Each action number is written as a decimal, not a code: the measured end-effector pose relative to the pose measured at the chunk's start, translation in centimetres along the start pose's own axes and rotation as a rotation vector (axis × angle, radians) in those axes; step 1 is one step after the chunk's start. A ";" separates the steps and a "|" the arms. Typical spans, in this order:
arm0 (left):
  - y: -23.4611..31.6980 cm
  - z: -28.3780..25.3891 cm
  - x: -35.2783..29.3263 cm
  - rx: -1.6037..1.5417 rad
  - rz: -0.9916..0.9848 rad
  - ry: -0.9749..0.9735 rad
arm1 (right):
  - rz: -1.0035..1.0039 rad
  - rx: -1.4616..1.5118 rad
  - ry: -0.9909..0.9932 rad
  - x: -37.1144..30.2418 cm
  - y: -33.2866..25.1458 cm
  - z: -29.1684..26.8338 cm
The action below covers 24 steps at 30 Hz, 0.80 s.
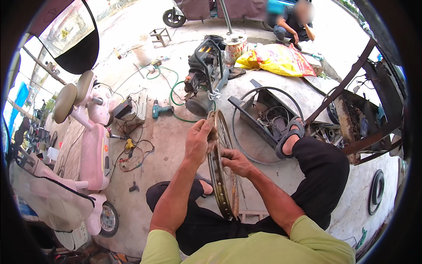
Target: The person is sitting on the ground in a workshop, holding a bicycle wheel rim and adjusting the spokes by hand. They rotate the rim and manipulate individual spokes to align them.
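Observation:
A spoked wheel rim [224,198], worn and brownish with holes along its bed, stands upright between my legs. My left hand [201,140] is closed round its upper left part, thumb toward the top. On the rim's right side, my right hand [237,163] is closed, with its curled fingertips at the rim's inner edge by the spokes. Those fingertips are partly hidden, so I cannot tell whether they also pinch a spoke. Thin spokes [225,132] show beyond the rim, and its lower end rests near my lap.
Ahead are an engine-like machine [204,72], a teal drill [161,109] and a green hose [173,94]. A metal box [263,114] with cables lies by my right foot. A pink scooter [94,154] stands left, a rusty frame [373,127] right. Farther off, a person [293,26] squats near yellow sacks [281,59].

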<state>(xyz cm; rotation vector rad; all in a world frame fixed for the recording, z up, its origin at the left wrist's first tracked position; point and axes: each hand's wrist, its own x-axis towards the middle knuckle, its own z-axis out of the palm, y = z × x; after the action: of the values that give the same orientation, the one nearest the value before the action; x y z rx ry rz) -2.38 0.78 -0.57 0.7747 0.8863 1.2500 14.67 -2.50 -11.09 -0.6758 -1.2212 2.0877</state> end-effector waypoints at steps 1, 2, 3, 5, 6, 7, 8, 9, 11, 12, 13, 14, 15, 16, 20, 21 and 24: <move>0.1 0.0 0.0 0.003 0.000 0.002 | 0.015 -0.008 -0.009 0.0 -0.3 -0.1; 0.1 -0.1 0.0 0.006 -0.001 -0.006 | 0.011 -0.013 -0.006 0.0 -0.4 -0.1; -0.1 -0.3 -0.1 0.009 -0.002 -0.014 | 0.007 -0.017 -0.003 -0.1 -0.5 0.1; 0.0 -0.3 -0.1 0.018 0.001 -0.013 | -0.016 0.005 0.002 -0.2 -1.1 0.6; 0.1 -0.3 -0.2 0.024 0.002 -0.003 | -0.033 0.035 0.006 -0.3 -1.5 1.1; 0.0 -0.2 -0.2 0.028 -0.002 0.005 | -0.049 0.066 0.016 -0.5 -1.7 1.4; 0.0 -0.1 -0.2 0.027 -0.007 -0.009 | -0.053 0.050 0.037 -0.4 -1.2 1.2; 0.0 0.0 -0.1 0.013 -0.012 -0.013 | -0.036 0.005 0.038 -0.3 -1.0 0.8; -0.3 0.2 0.0 -0.016 -0.026 -0.019 | 0.002 -0.081 0.043 -0.5 -0.8 0.0; -0.3 0.0 0.0 0.003 -0.013 0.000 | 0.009 -0.110 0.027 -0.5 -0.7 -0.1; -0.4 -0.1 0.0 0.015 -0.001 0.009 | 0.017 -0.144 0.021 -0.4 -0.8 0.0; -0.7 -0.2 0.0 0.022 0.009 0.015 | 0.028 -0.182 0.020 -0.5 -1.1 0.0; -0.5 -0.2 -0.2 0.001 0.001 0.005 | 0.052 -0.195 0.010 -0.5 -1.1 -0.1; -0.4 -0.6 -0.3 0.018 0.000 0.005 | 0.058 -0.128 -0.003 -0.4 -1.2 0.2; -0.3 0.2 -0.2 0.021 -0.002 0.001 | 0.004 -0.060 0.012 -0.6 -1.6 0.4; -0.4 0.1 -0.2 0.035 -0.008 -0.008 | 0.002 -0.057 0.012 -0.7 -1.6 0.2; 0.7 -0.7 -0.3 0.188 -0.051 -0.059 | 0.000 -0.055 0.026 -0.7 -1.5 -0.3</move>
<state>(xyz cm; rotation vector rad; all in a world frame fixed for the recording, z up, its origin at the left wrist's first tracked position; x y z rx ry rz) -3.34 0.61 -0.25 0.9279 0.9795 1.1038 15.67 -2.27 -9.83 -0.7253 -1.2679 2.0453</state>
